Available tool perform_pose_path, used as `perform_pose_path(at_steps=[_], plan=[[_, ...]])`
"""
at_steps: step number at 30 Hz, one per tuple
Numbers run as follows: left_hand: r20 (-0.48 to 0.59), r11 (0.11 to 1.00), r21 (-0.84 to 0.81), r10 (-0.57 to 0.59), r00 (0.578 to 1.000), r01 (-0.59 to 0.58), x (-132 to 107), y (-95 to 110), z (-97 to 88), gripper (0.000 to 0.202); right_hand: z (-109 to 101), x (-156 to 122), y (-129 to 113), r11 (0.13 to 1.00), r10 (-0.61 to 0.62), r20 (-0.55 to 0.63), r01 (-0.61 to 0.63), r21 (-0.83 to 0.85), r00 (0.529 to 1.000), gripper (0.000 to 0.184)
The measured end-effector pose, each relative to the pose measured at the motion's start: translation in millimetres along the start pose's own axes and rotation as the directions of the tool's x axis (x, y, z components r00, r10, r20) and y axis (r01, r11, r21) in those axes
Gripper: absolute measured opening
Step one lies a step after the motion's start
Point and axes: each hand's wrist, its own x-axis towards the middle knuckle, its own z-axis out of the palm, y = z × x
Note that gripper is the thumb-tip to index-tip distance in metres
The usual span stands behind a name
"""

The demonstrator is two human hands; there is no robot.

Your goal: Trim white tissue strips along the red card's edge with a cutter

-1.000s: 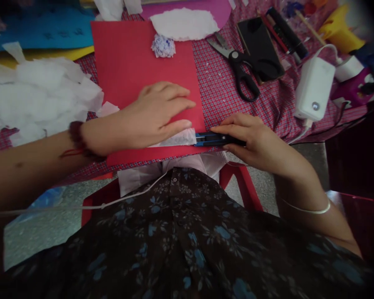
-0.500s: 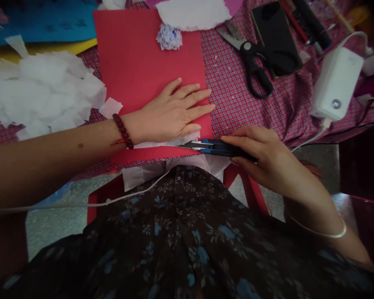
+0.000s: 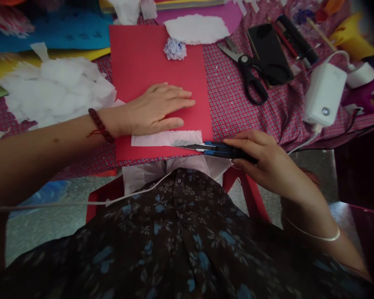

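A blue and black utility knife is gripped in my right hand, its blade pointing left over the lower edge of a white paper strip. The strip lies on a red sheet near the table's front edge. My left hand, fingers stretched out, is over the red sheet just above the strip. Whether its palm touches the sheet I cannot tell. A crumpled blue-and-white paper ball sits at the top of the sheet, below a torn-edged white paper piece.
A heap of white paper pieces lies at left. To the right on the checked cloth are black-handled scissors, a dark phone, pens and a white power bank. A white cable crosses my lap.
My left hand has shifted left and up, uncovering the white strip. My right hand keeps the knife in nearly the same place. The view has tilted slightly, showing more of the table's far side.
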Motion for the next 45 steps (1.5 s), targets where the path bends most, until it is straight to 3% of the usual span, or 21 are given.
perform_pose_path(at_steps=[6, 16, 22, 36, 40, 45], plan=[[0.013, 0.997, 0.08, 0.012, 1.0, -0.013, -9.5, -3.8, 11.3, 0.071, 0.0, 9.2, -1.0, 1.0, -0.005, -0.006, 0.005, -0.006, 1.0, 0.049], [-0.012, 0.991, 0.124, 0.05, 0.999, -0.048, -9.4, -2.9, 12.5, 0.068, -9.7, 20.5, -4.3, 1.0, -0.016, 0.039, 0.015, 0.007, 0.999, 0.054], [-0.038, 0.998, 0.055, 0.029, 0.999, -0.027, -8.8, -3.8, 12.2, 0.066, -12.9, 18.7, -2.5, 1.0, -0.001, 0.042, 0.0, 0.022, 0.999, 0.055], [0.035, 0.999, 0.046, -0.015, 0.999, 0.014, -9.1, 2.4, 6.8, 0.073, -7.3, 39.5, -12.0, 0.999, -0.01, 0.102, 0.006, 0.033, 0.995, 0.046], [-0.006, 0.999, 0.042, 0.02, 1.0, -0.02, -8.0, -1.3, 10.3, 0.081, -3.1, 45.3, -13.9, 0.999, -0.028, 0.107, 0.023, 0.046, 0.994, 0.043], [-0.04, 0.998, -0.06, 0.005, 0.999, -0.008, -6.4, -5.8, 14.0, 0.073, 2.8, 50.2, -16.5, 0.996, -0.064, 0.097, 0.058, 0.064, 0.993, 0.044]])
